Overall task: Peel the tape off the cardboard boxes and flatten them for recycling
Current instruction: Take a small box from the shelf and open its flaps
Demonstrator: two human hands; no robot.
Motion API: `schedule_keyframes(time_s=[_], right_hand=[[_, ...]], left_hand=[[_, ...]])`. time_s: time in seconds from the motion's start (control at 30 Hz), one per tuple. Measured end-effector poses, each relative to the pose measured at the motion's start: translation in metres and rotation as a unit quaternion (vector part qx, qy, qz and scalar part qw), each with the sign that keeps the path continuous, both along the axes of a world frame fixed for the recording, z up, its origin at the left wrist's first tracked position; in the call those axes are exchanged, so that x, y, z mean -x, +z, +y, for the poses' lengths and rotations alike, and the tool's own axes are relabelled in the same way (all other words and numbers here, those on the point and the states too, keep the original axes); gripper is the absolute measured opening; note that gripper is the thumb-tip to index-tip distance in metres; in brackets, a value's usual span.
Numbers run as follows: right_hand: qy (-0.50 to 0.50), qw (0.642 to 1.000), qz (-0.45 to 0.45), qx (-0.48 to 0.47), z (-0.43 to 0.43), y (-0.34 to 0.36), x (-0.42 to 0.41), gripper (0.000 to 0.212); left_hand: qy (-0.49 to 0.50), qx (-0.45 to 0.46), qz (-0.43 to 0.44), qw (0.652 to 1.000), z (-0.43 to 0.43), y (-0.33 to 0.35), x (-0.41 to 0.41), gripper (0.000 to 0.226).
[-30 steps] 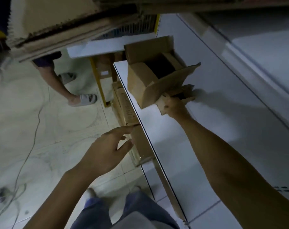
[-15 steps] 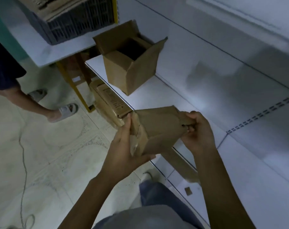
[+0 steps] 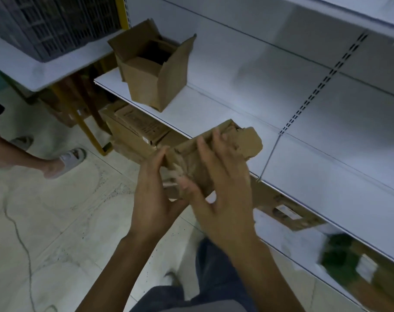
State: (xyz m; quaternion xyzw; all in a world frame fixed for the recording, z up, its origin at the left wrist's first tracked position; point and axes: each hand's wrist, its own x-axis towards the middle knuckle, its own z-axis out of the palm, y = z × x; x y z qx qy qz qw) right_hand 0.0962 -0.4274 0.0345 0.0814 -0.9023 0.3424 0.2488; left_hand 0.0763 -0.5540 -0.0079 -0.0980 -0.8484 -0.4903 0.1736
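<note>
**Carton held mid-frame, clear of the shelf lip**

Cardboard fills the middle of the frame: a small crumpled box (image 3: 247,144) is held in the air by both hands, just in front of the front edge of the white shelf (image 3: 214,113) and not touching it. The left hand (image 3: 154,194) grips the box's left end, fingers close together and running up its side. The right hand (image 3: 224,192) lies over the top, fingers spread apart and bent onto the cardboard, thumb pressed against the near face. A torn flap sticks out at the box's right end, over the shelf lip.

Up and left of centre, an open box (image 3: 153,86) stands on the same shelf near its left corner, flaps raised, well apart from the held one. The shelf surface to its right is bare back to the rear panel, where a slotted upright (image 3: 322,86) runs diagonally.

Below the shelf edge, printed cartons (image 3: 135,124) lie stacked on the floor beside a yellow post (image 3: 88,131). A grey crate (image 3: 45,25) sits on a white tabletop (image 3: 45,73) in the upper left. At the left edge another person's sandalled foot (image 3: 72,157) stands on the tiled floor (image 3: 67,221), with a thin cable (image 3: 22,244) trailing below it. A blurred green package (image 3: 340,260) sits in the lower right.
</note>
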Motion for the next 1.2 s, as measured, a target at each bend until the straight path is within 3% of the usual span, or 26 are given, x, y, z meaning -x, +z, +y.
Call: schedule_keyframes(time_s=[0.1,0.17,0.23,0.3,0.37,0.5,0.57,0.63,0.7,0.77,0.83,1.03,1.13,1.2], right_hand=[[0.010,0.998,-0.017,-0.053,-0.016,-0.004,-0.026,0.057],[0.000,0.999,-0.005,-0.045,-0.014,-0.008,-0.033,0.047],[-0.011,0.999,-0.002,0.031,-0.004,-0.008,-0.035,0.042],[0.000,0.987,-0.039,0.157,0.018,0.000,-0.034,0.037],[-0.003,0.980,-0.084,0.182,0.046,0.012,-0.034,0.030],[0.003,0.985,-0.163,0.059,0.096,0.031,-0.043,0.028],[0.041,0.972,-0.214,0.084,0.114,0.037,-0.050,0.025],[0.070,0.959,-0.245,0.124,0.125,0.046,-0.058,0.025],[0.096,0.964,-0.210,0.133,0.131,0.058,-0.064,0.026],[0.132,0.971,-0.163,0.115,0.130,0.071,-0.068,0.025],[0.160,0.970,-0.154,0.096,0.129,0.079,-0.067,0.029],[0.191,0.943,-0.217,0.162,0.130,0.073,-0.056,0.026],[0.127,0.950,-0.178,0.225,0.122,0.066,-0.055,0.027],[0.046,0.957,-0.154,0.240,0.113,0.058,-0.057,0.045]], left_hand=[[0.002,-0.023,-0.016,1.000,-0.002,0.000,-0.014,0.074],[-0.004,0.023,-0.012,1.000,-0.002,-0.001,-0.021,0.083],[-0.024,0.093,-0.003,0.995,0.001,-0.001,-0.025,0.094],[-0.082,0.101,-0.030,0.991,0.012,0.003,-0.027,0.104],[-0.171,0.036,-0.101,0.979,0.026,0.011,-0.029,0.095],[-0.256,-0.071,-0.189,0.945,0.062,0.012,-0.029,0.054],[-0.293,-0.124,-0.218,0.923,0.076,0.015,-0.030,0.060],[-0.297,-0.199,-0.250,0.900,0.083,0.012,-0.028,0.081],[-0.256,-0.257,-0.294,0.884,0.084,0.002,-0.022,0.107],[-0.229,-0.292,-0.341,0.864,0.079,0.001,-0.018,0.116],[-0.247,-0.328,-0.347,0.843,0.073,0.008,-0.016,0.111],[-0.242,-0.324,-0.299,0.864,0.071,0.029,-0.010,0.091],[-0.223,-0.347,-0.317,0.854,0.067,0.035,-0.017,0.075],[-0.227,-0.363,-0.313,0.848,0.063,0.037,-0.023,0.061]])
